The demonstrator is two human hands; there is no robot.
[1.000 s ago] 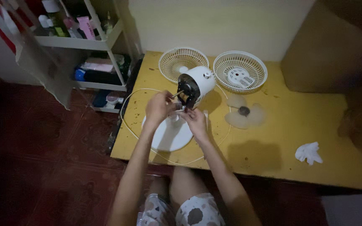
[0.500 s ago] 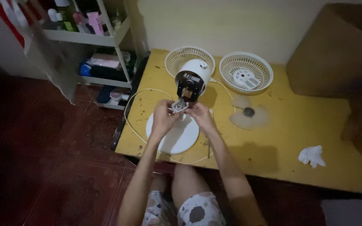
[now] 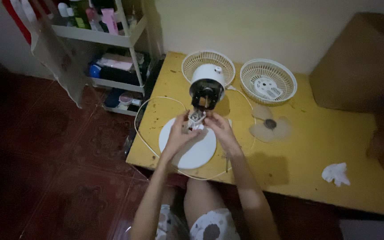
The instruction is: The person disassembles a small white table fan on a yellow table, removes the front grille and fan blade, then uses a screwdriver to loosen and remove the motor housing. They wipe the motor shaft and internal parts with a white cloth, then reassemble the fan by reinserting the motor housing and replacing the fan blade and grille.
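A white fan body with its dark motor point(image 3: 206, 90) exposed stands on a round white base point(image 3: 192, 149) on a yellow table point(image 3: 316, 146). Just below the motor, my left hand point(image 3: 178, 135) and my right hand point(image 3: 218, 126) both pinch a small grey part point(image 3: 195, 119) between them. The hands sit over the base, fingers curled around the part. A white power cord point(image 3: 145, 133) loops around the base on the left side.
Two white fan grilles point(image 3: 268, 80) lie at the back of the table, one behind the fan point(image 3: 196, 62). A translucent fan blade point(image 3: 270, 126) rests to the right, a crumpled white tissue point(image 3: 335, 173) farther right. A shelf rack point(image 3: 107, 40) stands left, a brown box point(image 3: 361, 62) right.
The camera view shifted a little, so the fan sits lower and more central. Both hands have stayed together on the small part below the motor.
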